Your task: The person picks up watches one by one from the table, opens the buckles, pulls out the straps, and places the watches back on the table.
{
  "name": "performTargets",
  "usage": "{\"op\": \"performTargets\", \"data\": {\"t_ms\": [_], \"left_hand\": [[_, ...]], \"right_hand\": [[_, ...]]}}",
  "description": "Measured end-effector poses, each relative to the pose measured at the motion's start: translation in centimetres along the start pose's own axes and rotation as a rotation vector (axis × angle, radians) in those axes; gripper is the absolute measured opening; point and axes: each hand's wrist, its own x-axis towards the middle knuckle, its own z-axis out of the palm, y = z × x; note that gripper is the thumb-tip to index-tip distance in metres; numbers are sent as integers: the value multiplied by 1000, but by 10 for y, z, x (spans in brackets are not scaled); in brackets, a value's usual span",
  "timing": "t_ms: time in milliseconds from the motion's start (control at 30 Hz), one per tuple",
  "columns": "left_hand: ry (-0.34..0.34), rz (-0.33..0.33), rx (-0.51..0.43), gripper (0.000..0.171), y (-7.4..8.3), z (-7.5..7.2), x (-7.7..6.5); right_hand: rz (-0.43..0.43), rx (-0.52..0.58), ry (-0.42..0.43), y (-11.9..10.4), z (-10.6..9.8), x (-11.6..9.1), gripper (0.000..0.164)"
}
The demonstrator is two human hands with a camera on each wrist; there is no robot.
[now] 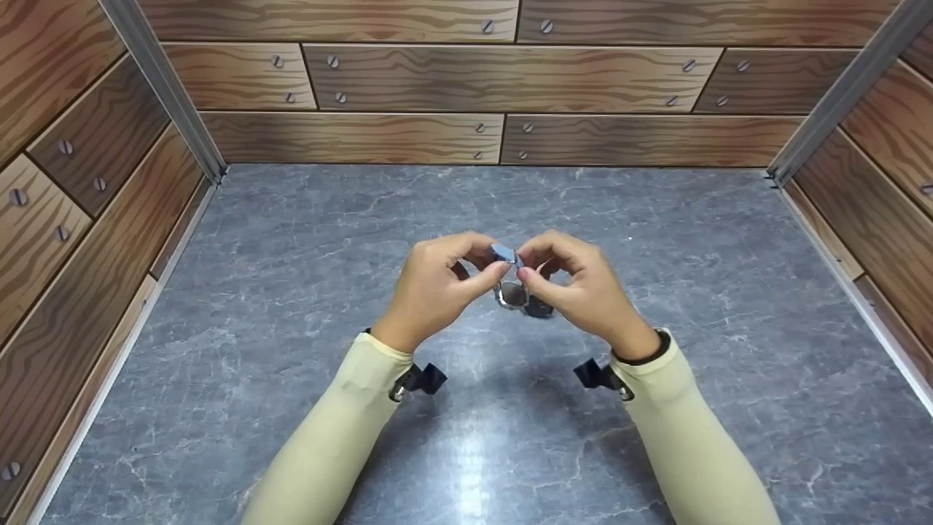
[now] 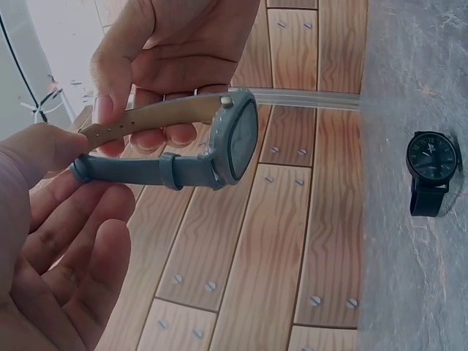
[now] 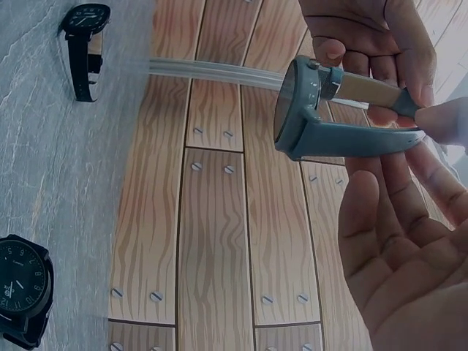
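Note:
Both hands hold a wristwatch with a blue-grey strap [image 2: 131, 171] in the air over the table, its round dial [image 1: 514, 294] hanging lowest. My left hand [image 1: 441, 281] pinches one strap end between thumb and fingers. With thumb and fingertips, my right hand [image 1: 576, 281] pinches the other end, close beside the left. The strap's inner side is tan with small holes, as the left wrist view shows. Its two ends meet at the fingertips; whether they are buckled I cannot tell. A black watch [image 1: 539, 307] lies below, partly hidden by the right hand in the head view.
Two black watches lie on the grey marbled tabletop [image 1: 306, 408] in the right wrist view: one [image 3: 86, 44] at the top left, another [image 3: 23, 285] at the lower left. Wood-patterned walls [image 1: 510, 76] enclose the back and sides, with metal posts [image 1: 171, 95] at the corners.

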Motion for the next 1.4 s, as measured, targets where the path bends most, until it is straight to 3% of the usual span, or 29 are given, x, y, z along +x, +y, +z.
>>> {"op": "performTargets", "data": {"t_ms": [300, 633, 900, 1167, 1400], "left_hand": [[-40, -39, -38, 13, -1, 1, -1], [-14, -8, -55, 12, -2, 3, -1], [-23, -13, -156, 13, -2, 2, -1], [-31, 4, -155, 15, -3, 2, 0], [7, -6, -163, 12, -2, -3, -1]], "right_hand": [[-54, -16, 2, 2, 0, 0, 15], [-39, -26, 2, 1, -2, 0, 14], [-78, -14, 25, -2, -2, 0, 14], [-100, -26, 26, -4, -2, 0, 15], [-88, -24, 16, -3, -1, 0, 16]]}}
